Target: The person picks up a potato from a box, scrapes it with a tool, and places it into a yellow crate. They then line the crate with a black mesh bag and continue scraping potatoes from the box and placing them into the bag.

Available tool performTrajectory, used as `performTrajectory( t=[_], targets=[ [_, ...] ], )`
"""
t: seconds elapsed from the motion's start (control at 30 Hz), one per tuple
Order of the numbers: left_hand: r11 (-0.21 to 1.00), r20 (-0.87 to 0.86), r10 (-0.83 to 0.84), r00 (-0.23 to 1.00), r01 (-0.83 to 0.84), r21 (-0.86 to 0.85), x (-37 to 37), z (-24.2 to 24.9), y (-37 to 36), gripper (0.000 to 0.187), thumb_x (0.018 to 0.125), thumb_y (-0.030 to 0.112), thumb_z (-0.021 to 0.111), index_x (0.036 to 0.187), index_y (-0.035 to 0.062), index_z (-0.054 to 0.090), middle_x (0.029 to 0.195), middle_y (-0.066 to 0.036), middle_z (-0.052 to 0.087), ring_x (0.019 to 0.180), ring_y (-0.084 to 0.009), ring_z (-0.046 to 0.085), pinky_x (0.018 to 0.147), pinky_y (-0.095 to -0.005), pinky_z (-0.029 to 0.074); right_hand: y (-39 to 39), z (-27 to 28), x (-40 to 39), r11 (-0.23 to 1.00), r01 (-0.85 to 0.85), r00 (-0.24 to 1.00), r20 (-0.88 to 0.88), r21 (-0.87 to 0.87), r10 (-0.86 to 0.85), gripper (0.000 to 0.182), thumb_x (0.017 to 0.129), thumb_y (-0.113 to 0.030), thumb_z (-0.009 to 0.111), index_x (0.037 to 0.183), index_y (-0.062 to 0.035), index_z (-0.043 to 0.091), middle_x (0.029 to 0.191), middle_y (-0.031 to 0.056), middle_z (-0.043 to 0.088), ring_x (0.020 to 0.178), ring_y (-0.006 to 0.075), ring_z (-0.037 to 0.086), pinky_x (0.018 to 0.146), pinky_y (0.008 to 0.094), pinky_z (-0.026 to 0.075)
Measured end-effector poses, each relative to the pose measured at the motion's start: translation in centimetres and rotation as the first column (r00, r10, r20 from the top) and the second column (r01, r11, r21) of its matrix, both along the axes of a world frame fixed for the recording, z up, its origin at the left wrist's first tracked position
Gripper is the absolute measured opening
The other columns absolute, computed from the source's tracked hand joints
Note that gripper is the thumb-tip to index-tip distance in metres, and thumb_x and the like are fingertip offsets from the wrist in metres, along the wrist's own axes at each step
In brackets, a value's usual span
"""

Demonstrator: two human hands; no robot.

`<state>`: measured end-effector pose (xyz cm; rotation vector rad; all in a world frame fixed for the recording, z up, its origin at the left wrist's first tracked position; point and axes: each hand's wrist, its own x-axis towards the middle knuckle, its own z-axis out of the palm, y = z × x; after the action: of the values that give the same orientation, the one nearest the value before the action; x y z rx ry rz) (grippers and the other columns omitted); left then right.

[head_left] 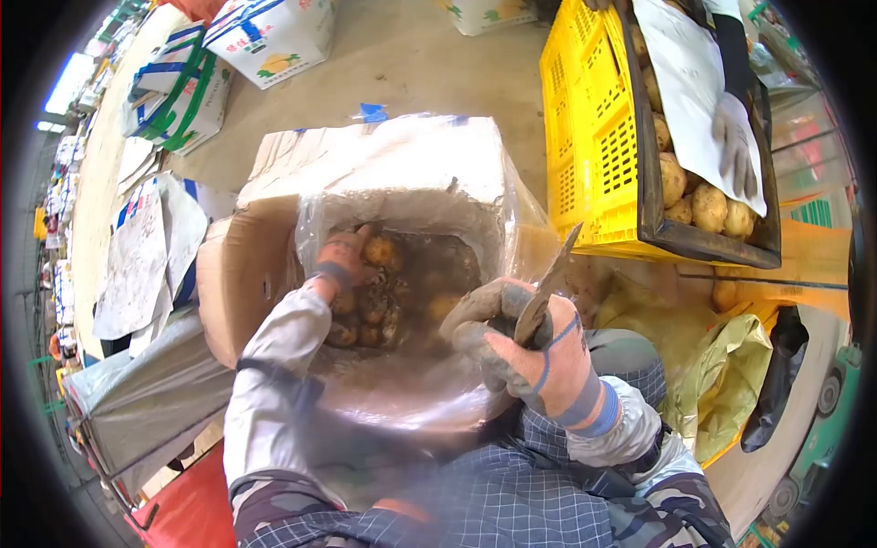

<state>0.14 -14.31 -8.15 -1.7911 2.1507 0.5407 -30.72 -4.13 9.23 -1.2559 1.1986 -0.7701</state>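
Observation:
My left hand (343,258), in an orange and grey work glove, reaches into a large cardboard box (384,173) lined with clear plastic. Its finger and thumb close round a yellowish potato (382,251) lying in the box; part of the grip is blurred. More potatoes (370,315), dark with soil, lie beneath and beside it. Over the box's right side, my gloved right hand (539,342) is closed round a knife (551,285), whose dirty, worn blade points up and away. The knife's handle is hidden in my fist.
At the right a yellow plastic crate (594,137) stands against a dark-framed bin of potatoes (708,208). Another person's gloved hand (734,146) rests on a white sheet (690,91) there. Printed cartons (274,41) stand at the back left. A greenish-yellow sack (726,388) lies at my right.

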Motion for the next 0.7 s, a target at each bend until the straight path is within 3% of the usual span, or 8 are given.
performTrajectory(
  t=[0.07, 0.17, 0.27, 0.37, 0.4, 0.5, 0.53, 0.7],
  targets=[
    [0.992, -0.681, 0.114, 0.723, -0.124, 0.035, 1.1, 3.7, 2.6, 0.074, 0.071, 0.018, 0.083, 0.137, 0.0074, 0.051, 0.124, -0.016, 0.064, 0.117, -0.0265, 0.061, 0.100, -0.0357, 0.048, -0.8, 0.4, 0.4, 0.998, -0.006, 1.000, 0.011, -0.061, 0.006, 0.029, 0.081, -0.018, 0.075, 0.100, 0.0003, 0.063, 0.086, 0.0174, 0.066, 0.076, 0.0345, 0.063, 0.072, 0.0415, 0.050],
    [0.933, -0.944, 0.316, 0.095, -0.211, 0.291, -0.8, 10.7, 7.8, 0.084, 0.065, 0.008, 0.087, 0.139, 0.0004, 0.047, 0.137, -0.013, 0.052, 0.127, -0.0203, 0.050, 0.107, -0.0342, 0.043, -0.4, 0.5, 1.7, 0.953, -0.048, 0.978, -0.208, -0.298, -0.015, 0.035, 0.083, -0.019, 0.072, 0.111, -0.0006, 0.060, 0.093, 0.0190, 0.067, 0.083, 0.0357, 0.065, 0.078, 0.0411, 0.051],
    [0.927, -0.973, 0.231, -0.008, -0.303, 0.223, -2.4, 16.1, 11.9, 0.081, 0.070, 0.015, 0.085, 0.139, 0.0002, 0.046, 0.137, -0.012, 0.051, 0.124, -0.0231, 0.052, 0.106, -0.0366, 0.043, 0.2, 1.2, 2.8, 0.910, -0.233, 0.888, -0.457, -0.343, 0.055, 0.052, 0.085, -0.021, 0.070, 0.130, -0.0031, 0.051, 0.108, 0.0217, 0.067, 0.100, 0.0371, 0.065, 0.090, 0.0430, 0.051],
    [0.924, -0.970, 0.146, 0.196, -0.377, 0.063, -2.1, 16.6, 14.9, 0.075, 0.077, 0.029, 0.079, 0.139, 0.0003, 0.046, 0.138, -0.011, 0.049, 0.122, -0.0235, 0.052, 0.104, -0.0361, 0.044, 0.1, 2.0, 3.9, 0.921, -0.308, 0.858, -0.487, -0.239, 0.161, 0.068, 0.080, -0.023, 0.077, 0.136, 0.0020, 0.049, 0.107, 0.0230, 0.066, 0.098, 0.0378, 0.064, 0.088, 0.0427, 0.051],
    [0.895, -0.947, 0.244, -0.211, -0.326, 0.303, -4.1, 17.3, 15.7, 0.066, 0.091, 0.047, 0.062, 0.135, -0.0012, 0.052, 0.127, -0.010, 0.057, 0.116, -0.0212, 0.056, 0.099, -0.0340, 0.046, 0.0, 2.4, 4.1, 0.917, -0.328, 0.855, -0.483, -0.226, 0.186, 0.067, 0.081, -0.022, 0.077, 0.137, 0.0015, 0.048, 0.110, 0.0216, 0.067, 0.102, 0.0330, 0.065, 0.090, 0.0405, 0.051],
    [0.768, -0.815, 0.504, -0.287, -0.283, 0.575, -3.0, 14.6, 17.4, 0.065, 0.100, 0.054, 0.045, 0.130, -0.0025, 0.056, 0.117, -0.009, 0.064, 0.108, -0.0184, 0.060, 0.094, -0.0310, 0.047, 0.4, -0.9, 3.7, 0.895, -0.343, 0.937, -0.175, -0.283, 0.304, 0.066, 0.084, -0.025, 0.074, 0.138, 0.0008, 0.046, 0.116, 0.0230, 0.066, 0.111, 0.0356, 0.064, 0.098, 0.0403, 0.049],
    [0.787, -0.840, 0.478, -0.258, -0.300, 0.540, -4.3, 16.4, 17.2, 0.070, 0.103, 0.057, 0.032, 0.129, -0.0024, 0.058, 0.111, -0.008, 0.068, 0.102, -0.0165, 0.062, 0.089, -0.0291, 0.048, 0.7, -2.3, 3.8, 0.905, -0.335, 0.940, -0.154, -0.264, 0.304, 0.066, 0.084, -0.024, 0.074, 0.138, 0.0009, 0.047, 0.117, 0.0226, 0.066, 0.110, 0.0343, 0.064, 0.098, 0.0394, 0.049],
    [0.857, -0.924, 0.367, -0.109, -0.346, 0.381, -4.9, 17.1, 17.4, 0.061, 0.104, 0.047, 0.038, 0.137, -0.0021, 0.050, 0.124, -0.011, 0.063, 0.111, -0.0177, 0.059, 0.095, -0.0303, 0.047, 0.5, -0.1, 3.8, 0.923, -0.310, 0.948, 0.002, -0.227, 0.318, 0.056, 0.083, -0.020, 0.075, 0.130, 0.0013, 0.055, 0.116, 0.0204, 0.067, 0.106, 0.0293, 0.066, 0.097, 0.0352, 0.050]
  ],
)
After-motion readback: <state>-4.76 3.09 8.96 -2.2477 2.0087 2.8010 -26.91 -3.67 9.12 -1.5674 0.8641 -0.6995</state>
